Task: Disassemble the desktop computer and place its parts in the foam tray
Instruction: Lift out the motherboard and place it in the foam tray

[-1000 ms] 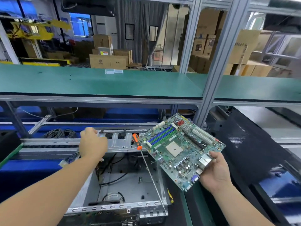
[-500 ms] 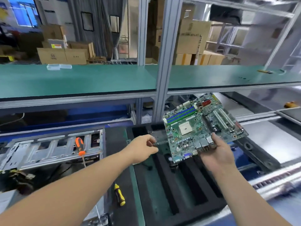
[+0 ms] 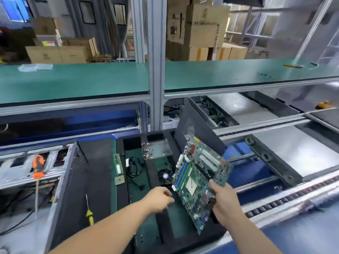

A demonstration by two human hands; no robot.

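One motherboard point(image 3: 199, 182), two screwdrivers point(image 3: 38, 166) point(image 3: 89, 211), one foam tray point(image 3: 121, 191), one memory stick point(image 3: 118, 165), two hands point(image 3: 159, 198) point(image 3: 224, 204)

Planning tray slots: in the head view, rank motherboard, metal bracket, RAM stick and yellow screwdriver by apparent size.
1. motherboard, held nearest the camera, so it looks bigger
2. metal bracket
3. RAM stick and yellow screwdriver: alike in length, not ranked

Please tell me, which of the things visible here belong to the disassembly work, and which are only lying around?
Belong to the job:
motherboard, held by the right hand
left hand, reaching toward it
foam tray
memory stick, cables, metal bracket in the tray
computer case

Just lying about:
orange screwdriver on the case
yellow screwdriver
cardboard boxes behind
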